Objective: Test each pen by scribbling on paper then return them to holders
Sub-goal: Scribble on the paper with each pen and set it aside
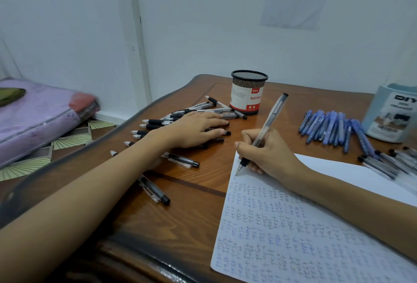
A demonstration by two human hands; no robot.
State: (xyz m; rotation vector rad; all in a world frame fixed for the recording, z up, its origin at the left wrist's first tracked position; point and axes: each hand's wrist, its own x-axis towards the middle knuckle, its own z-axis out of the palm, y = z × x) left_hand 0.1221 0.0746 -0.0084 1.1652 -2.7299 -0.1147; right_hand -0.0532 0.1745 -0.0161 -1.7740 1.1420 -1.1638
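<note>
Right hand (268, 154): you gripped a clear pen (264, 129), its tip at the paper's (316, 226) far-left edge.
Left hand (194, 129): your fingers lay flat on the black pens (158, 122) beside the mesh holder (249, 92).
Technique: you needed light, short strokes on the bare margin.

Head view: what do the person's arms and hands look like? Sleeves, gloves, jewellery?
Two bare arms. The left forearm and right forearm show no sleeve anywhere in frame. The left hand and right hand are ungloved, with no ring, watch or bracelet visible. No markings or cables. Nails look unpainted, though the picture is too soft to be sure.
</note>
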